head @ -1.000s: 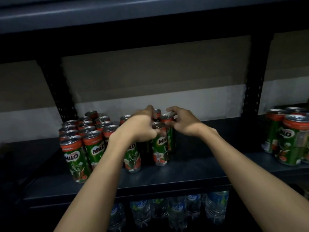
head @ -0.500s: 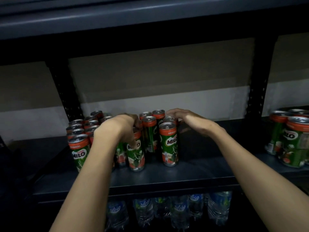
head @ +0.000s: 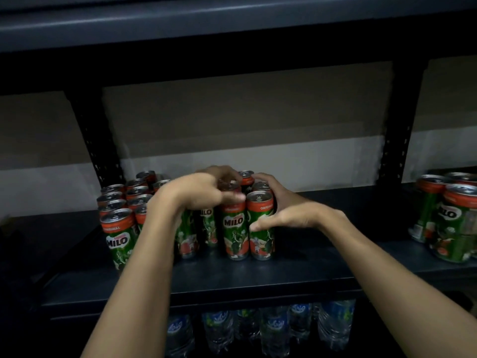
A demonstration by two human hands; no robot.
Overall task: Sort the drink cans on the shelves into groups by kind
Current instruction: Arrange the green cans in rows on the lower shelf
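1. On the dark middle shelf point(head: 232, 277), both hands are working a loose cluster of Milo cans point(head: 233, 226) just right of the packed block of Milo cans point(head: 121, 202).
2. Left hand point(head: 198, 192) curls over the can tops, fingers blurred; it seems to pinch one rim, though exactly which I cannot tell.
3. Right hand point(head: 281, 213) cups the front right can point(head: 260, 223), thumb across its label, fingers wrapped behind.
4. Risk, as I judge it: these tall, narrow cans stand touching, so a hard sideways shove could tip one and topple its neighbours off the front edge.
5. More Milo cans point(head: 449, 218) wait far right; water bottles point(head: 273, 329) sit below.
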